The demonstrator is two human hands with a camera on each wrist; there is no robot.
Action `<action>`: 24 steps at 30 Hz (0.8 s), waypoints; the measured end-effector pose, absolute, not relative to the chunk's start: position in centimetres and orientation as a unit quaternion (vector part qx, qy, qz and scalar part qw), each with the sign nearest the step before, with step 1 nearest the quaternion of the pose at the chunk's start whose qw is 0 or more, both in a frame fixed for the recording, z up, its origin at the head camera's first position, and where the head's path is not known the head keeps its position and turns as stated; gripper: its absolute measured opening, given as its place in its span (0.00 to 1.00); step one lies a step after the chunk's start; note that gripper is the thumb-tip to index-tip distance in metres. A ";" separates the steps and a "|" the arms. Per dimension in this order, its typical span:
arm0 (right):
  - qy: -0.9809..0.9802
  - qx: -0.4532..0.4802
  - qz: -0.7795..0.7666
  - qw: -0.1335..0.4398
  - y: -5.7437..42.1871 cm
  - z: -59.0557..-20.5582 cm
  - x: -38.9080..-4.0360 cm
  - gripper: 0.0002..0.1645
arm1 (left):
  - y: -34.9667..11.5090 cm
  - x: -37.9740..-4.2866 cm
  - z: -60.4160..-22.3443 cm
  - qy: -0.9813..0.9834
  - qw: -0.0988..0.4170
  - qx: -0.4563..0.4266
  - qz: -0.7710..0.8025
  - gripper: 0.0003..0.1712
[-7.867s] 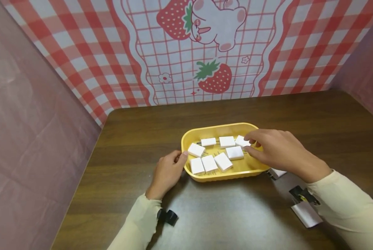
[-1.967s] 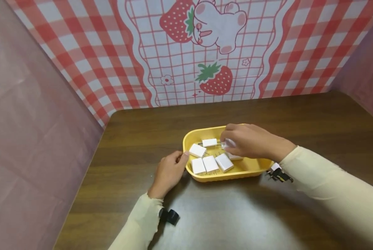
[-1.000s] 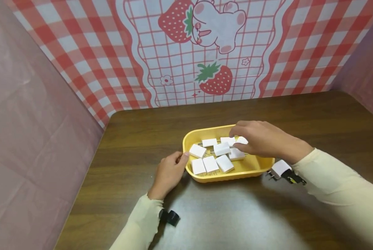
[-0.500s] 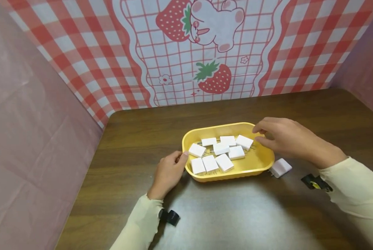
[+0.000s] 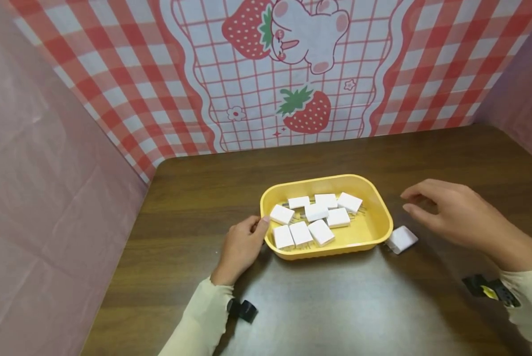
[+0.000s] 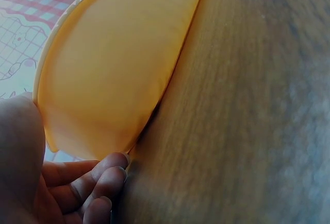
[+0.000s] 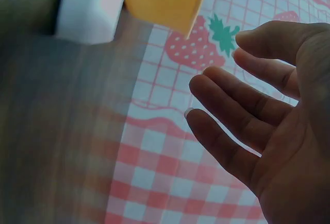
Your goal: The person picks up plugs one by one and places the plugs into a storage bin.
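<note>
A yellow plastic tray (image 5: 374, 232) sits on the table with several white plug chargers (image 5: 321, 233) in it, their metal prongs partly visible. One of them, a middle charger (image 5: 316, 211), leans on its neighbours. My left hand (image 5: 241, 247) grips the tray's left end, thumb on the rim; in the left wrist view the curled fingers (image 6: 109, 183) touch the tray's lower outer wall. My right hand (image 5: 457, 215) hovers right of the tray, fingers loosely bent and holding nothing. Below it, a single charger (image 5: 401, 240) lies on the table beside the tray's right end.
The dark wooden table (image 5: 203, 198) is backed by a red-and-white checked cloth (image 5: 136, 64) with strawberries. Pinkish sheets (image 5: 47, 173) stand at both sides. Black wrist-camera mounts (image 5: 242, 310) stick out from the sleeves.
My right hand has laid another charger in the middle of the tray, then drawn back to the right, fingers freed. A charger at the table's front right is gone. My left hand keeps its hold.
</note>
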State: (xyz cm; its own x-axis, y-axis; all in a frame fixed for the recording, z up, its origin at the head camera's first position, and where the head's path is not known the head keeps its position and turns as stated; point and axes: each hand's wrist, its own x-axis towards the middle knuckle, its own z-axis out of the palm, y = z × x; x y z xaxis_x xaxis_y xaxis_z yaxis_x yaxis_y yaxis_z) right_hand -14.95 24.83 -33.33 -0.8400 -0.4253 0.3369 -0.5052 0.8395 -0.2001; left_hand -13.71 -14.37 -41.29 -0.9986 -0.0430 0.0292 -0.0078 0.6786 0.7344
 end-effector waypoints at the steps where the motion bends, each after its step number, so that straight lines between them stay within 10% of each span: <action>1: -0.950 0.242 0.140 0.135 25.1 -33.5 -14.8 0.19 | -14.4 -13.7 -41.3 -0.916 0.024 0.013 -0.401 0.24; 24: -0.949 0.276 0.154 -0.009 27.1 -37.0 -12.9 0.31 | -14.4 -13.6 -41.3 -0.914 0.022 0.016 -0.405 0.24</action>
